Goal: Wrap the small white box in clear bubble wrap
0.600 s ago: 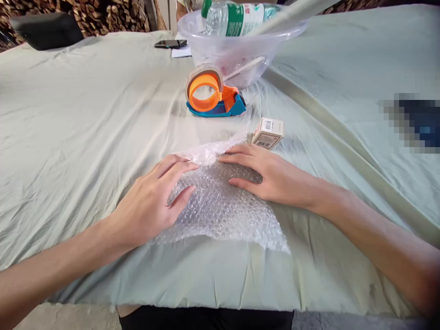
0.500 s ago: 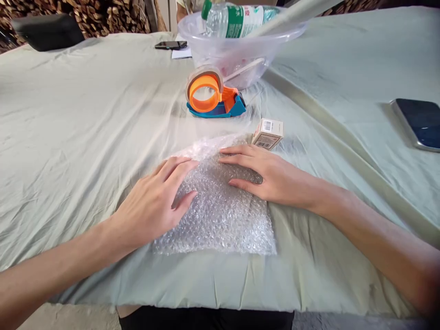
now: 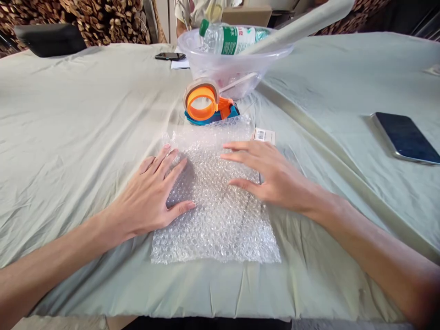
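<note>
A sheet of clear bubble wrap (image 3: 216,215) lies spread flat on the pale green cloth near the table's front edge. My left hand (image 3: 151,195) rests open on its left side, fingers stretched out flat. My right hand (image 3: 266,172) lies open on its right side, palm down. Just beyond my right fingertips a small white box with a barcode (image 3: 264,135) lies at the sheet's far right corner. An orange and blue tape dispenser (image 3: 206,103) stands right behind the sheet's far edge.
A clear plastic bowl (image 3: 206,59) at the back holds a water bottle (image 3: 233,39) and a long rolled sheet (image 3: 309,20). One phone (image 3: 405,137) lies at the right, another phone (image 3: 170,56) at the back. A black chair (image 3: 50,39) stands far left.
The folded far part of the bubble wrap has been spread out flat toward the tape dispenser. My left hand slid outward to the left edge, fingers now straighter. The view tilted up slightly.
</note>
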The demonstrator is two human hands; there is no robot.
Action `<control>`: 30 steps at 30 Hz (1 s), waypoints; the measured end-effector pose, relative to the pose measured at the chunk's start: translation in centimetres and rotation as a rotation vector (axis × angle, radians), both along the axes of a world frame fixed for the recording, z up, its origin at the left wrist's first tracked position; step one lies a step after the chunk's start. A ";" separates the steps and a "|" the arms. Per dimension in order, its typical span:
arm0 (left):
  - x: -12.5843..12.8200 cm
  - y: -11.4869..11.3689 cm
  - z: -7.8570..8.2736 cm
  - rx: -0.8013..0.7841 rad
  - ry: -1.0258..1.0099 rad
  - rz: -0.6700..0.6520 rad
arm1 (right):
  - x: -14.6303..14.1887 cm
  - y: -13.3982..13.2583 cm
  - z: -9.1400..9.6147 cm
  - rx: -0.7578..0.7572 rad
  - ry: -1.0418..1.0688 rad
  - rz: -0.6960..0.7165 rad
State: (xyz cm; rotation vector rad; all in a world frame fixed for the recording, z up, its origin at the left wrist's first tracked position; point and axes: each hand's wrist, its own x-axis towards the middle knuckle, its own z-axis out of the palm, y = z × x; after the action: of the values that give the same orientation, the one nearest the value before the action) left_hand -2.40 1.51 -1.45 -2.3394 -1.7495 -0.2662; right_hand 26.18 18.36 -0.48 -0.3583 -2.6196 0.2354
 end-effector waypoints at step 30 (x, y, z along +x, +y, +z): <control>-1.0 0.9 0.0 -0.279 -0.241 -0.039 | -2.4 -3.6 -0.8 -0.345 0.166 -0.026</control>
State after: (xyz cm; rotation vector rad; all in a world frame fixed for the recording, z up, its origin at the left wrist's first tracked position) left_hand -3.40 2.44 -1.48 -2.6335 -1.9638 -0.3430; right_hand 23.78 14.71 -1.24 -0.4669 -2.4061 0.6820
